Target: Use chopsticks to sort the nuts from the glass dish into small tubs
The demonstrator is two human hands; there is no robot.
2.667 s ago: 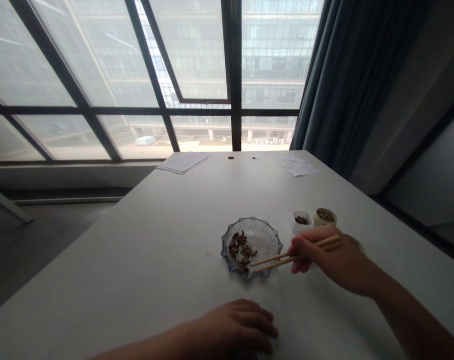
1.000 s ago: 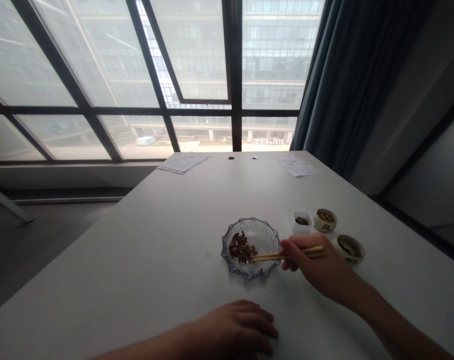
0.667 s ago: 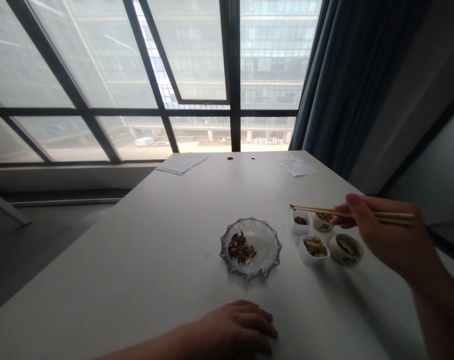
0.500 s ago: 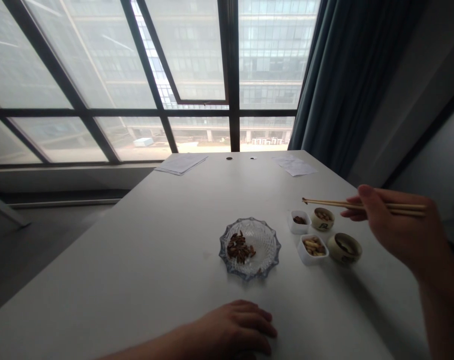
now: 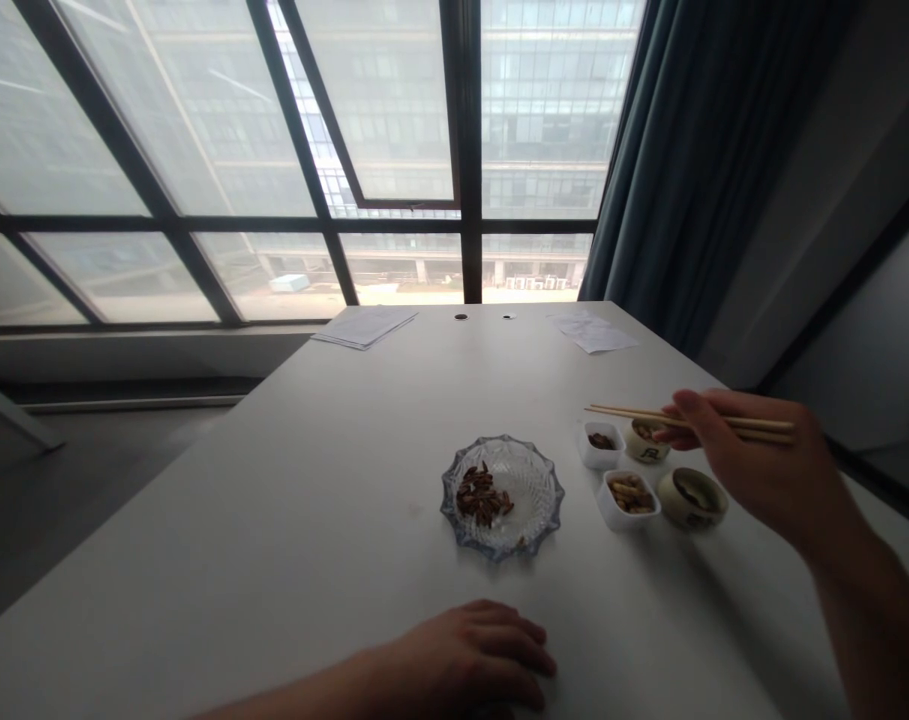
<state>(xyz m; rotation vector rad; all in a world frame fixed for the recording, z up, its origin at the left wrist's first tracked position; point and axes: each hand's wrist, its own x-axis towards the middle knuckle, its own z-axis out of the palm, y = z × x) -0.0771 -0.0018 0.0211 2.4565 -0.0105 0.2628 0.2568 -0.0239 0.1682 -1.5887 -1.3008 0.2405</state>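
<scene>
Brown pieces (image 5: 484, 497) left in cut-glass dish (image 5: 503, 442); pale pieces (image 5: 629, 494) in white square dish (image 5: 610, 517) right of it. Hands well apart: right hand (image 5: 754, 455) pinching wooden chopsticks (image 5: 634, 413), left hand (image 5: 469, 655) flat on tabletop (image 5: 274, 520).

Small dishes (image 5: 628, 503) crowd the right of the table (image 5: 296, 480), under my right hand (image 5: 754, 460); I can pass freely left of the glass dish (image 5: 501, 497).

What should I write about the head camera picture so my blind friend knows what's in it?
A person's right hand holds wooden chopsticks near four small dishes on a white table. A glass dish of brown pieces sits nearby, and the left hand rests on the table.
</scene>
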